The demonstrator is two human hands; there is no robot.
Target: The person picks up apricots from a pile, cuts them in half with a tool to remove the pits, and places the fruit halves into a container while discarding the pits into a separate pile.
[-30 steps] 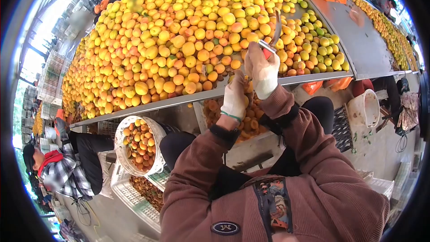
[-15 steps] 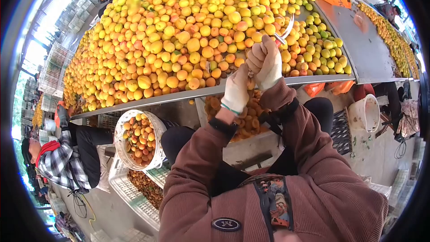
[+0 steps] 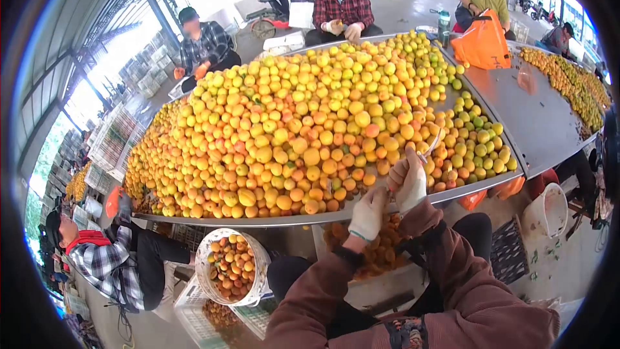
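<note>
My left hand (image 3: 368, 212), in a pale glove, is closed just beyond the table's front edge; what its fingers hold, if anything, is hidden. Touching or nearly touching it on the right, my gloved right hand (image 3: 409, 181) is wrapped round a small tool (image 3: 431, 147) with a curved, shiny blade pointing up and right. Both hands are above the front rim of the metal table (image 3: 310, 220), beside a large heap of yellow-orange apricots (image 3: 278, 136). Greener fruit (image 3: 475, 132) lies to the right. Below the hands, a container holds orange fruit pieces (image 3: 381, 245).
A white bucket of apricots (image 3: 232, 268) stands at the lower left, near a person in a checked shirt (image 3: 106, 262). More people sit behind the table. An orange bag (image 3: 481, 42) rests at the back right. An empty white bucket (image 3: 547, 210) is at the right.
The view has tilted up, so the table and hands appear lower and the people behind show more. My hands remain close together, with the tool still in my right hand.
</note>
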